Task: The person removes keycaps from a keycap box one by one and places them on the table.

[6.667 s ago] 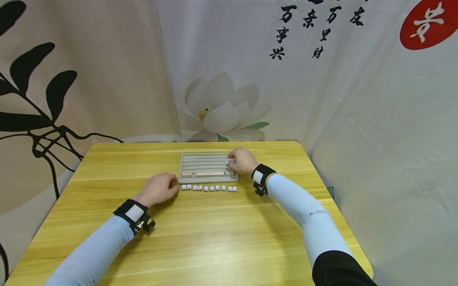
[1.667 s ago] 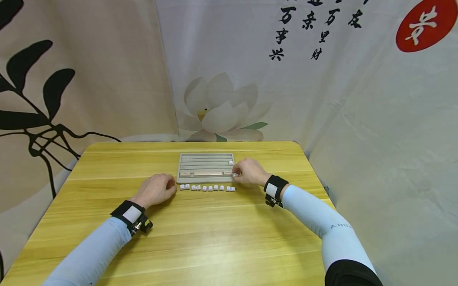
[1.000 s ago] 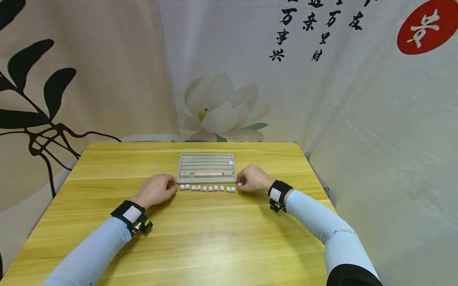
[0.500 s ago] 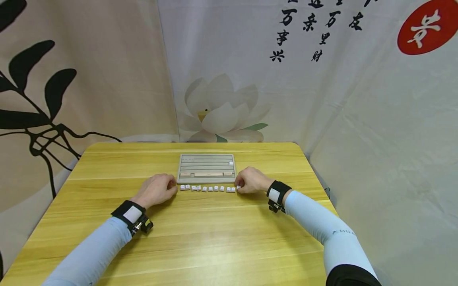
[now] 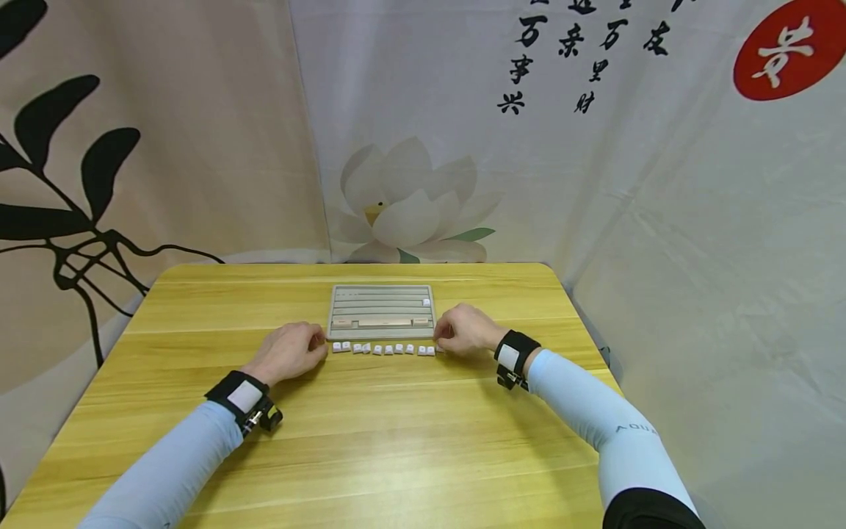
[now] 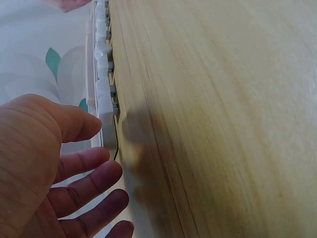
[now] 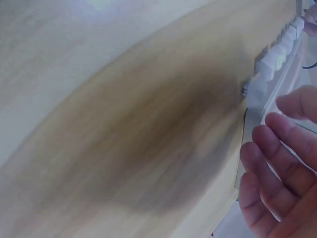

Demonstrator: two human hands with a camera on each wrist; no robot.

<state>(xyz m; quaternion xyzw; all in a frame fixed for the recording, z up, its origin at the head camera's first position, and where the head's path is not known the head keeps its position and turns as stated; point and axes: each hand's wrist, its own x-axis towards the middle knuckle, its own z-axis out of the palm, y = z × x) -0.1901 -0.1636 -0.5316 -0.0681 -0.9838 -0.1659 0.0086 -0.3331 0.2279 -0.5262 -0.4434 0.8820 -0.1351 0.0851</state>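
Keycaps (image 5: pixel 385 348), small and white, lie in a single row on the yellow wooden table (image 5: pixel 370 441), running from just beyond the left hand's fingertips across to the right hand's fingertips. In the head view the left hand (image 5: pixel 291 351) rests on the table at the row's left end, fingers loosely curled and holding nothing. The right hand (image 5: pixel 465 330) sits at the row's right end, fingers bent toward the last cap; whether it pinches that cap or has just let it go I cannot tell from here. Just beyond both hands lies the grey keyboard tray (image 5: pixel 381 294), its slotted rows almost bare: a long beige space bar (image 5: pixel 383 322) with a short beige key at each side fills the nearest row, and one white cap (image 5: pixel 426 302) sits at the right end of a row farther back. Judging by this, most caps are already out and lined up, with only those few left in the tray.

In the left wrist view the left hand (image 6: pixel 54 163) is relaxed and slightly spread, thumb above the fingers, nothing in it; the keycaps (image 6: pixel 102 69) stand as blocky white lumps just past the thumb.

The right wrist view is blurred. The right hand (image 7: pixel 280 173) shows fingers fairly straight and apart, and nothing plainly between them; the keycaps (image 7: pixel 277 52) begin just beyond the fingertips.
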